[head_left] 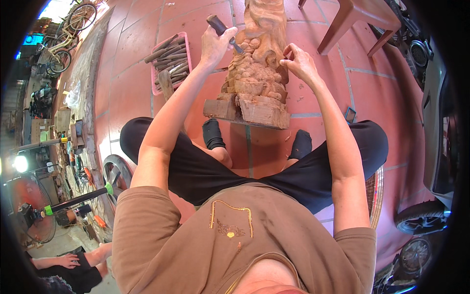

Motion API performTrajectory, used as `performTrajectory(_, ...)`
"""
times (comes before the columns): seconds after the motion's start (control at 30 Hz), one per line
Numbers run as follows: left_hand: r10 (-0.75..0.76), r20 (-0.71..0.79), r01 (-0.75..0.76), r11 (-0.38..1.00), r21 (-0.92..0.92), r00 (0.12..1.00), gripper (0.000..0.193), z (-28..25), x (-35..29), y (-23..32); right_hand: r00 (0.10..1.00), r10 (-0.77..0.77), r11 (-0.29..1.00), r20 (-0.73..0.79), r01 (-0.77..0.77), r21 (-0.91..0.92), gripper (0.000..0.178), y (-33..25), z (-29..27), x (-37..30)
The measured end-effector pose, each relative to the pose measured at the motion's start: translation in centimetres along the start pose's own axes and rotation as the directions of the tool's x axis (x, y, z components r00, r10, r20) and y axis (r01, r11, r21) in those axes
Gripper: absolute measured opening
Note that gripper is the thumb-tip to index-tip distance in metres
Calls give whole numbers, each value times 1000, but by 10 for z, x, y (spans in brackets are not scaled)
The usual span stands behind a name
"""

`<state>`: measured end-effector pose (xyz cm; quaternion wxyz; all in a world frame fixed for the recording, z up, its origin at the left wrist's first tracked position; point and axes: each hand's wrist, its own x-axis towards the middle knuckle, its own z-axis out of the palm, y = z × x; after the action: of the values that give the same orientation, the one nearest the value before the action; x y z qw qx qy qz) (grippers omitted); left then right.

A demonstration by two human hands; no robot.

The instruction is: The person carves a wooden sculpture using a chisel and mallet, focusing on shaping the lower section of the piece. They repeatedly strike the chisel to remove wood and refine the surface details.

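Observation:
My left hand point(215, 45) is wrapped round a carving chisel point(213, 20). The chisel's dark handle sticks out above the fist, and its metal blade points down at the carving's left side. A carved wooden sculpture point(257, 73) lies in front of me, with smooth flowing shapes farther off and rough rounded knobs nearer. Its squared base block faces my feet. Over the sculpture's right edge hovers my right hand point(299, 62), fingers bent with thumb and fingertips apart, and nothing shows in it.
Left of the sculpture, a pink tray point(154, 78) holds several carving tools, with a wooden mallet point(165, 83) leaning at its near edge. A brown plastic stool point(360, 19) stands far right. Wood chips dot the tiled floor. Another person's hand point(68, 260) shows lower left, near a fan point(36, 215).

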<state>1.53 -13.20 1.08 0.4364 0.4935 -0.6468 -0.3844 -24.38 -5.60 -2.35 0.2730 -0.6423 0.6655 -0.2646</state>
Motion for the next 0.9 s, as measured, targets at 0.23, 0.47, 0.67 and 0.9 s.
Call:
performTrajectory(0.23, 51, -46, -54, 997, -48, 998, 30, 3, -3, -8, 1000, 14, 1000, 3, -14, 7, 32, -3, 0, -1)
performTrajectory(0.47, 49, 26, -48, 998, -48, 998, 27, 1, 0, -10, 1000, 12, 1000, 10, -12, -1, 33, -5, 0, -1)
performTrajectory(0.67, -105, 81, 114, 986, -121, 991, 23, -14, 8, 3, 1000, 18, 1000, -4, -18, 0, 33, -3, -1, -2)
performTrajectory(0.9, -2, 4, 3, 993, -122, 1000, 25, -1, -6, -10, 1000, 5, 1000, 28, -5, -6, 33, -1, 0, -3)
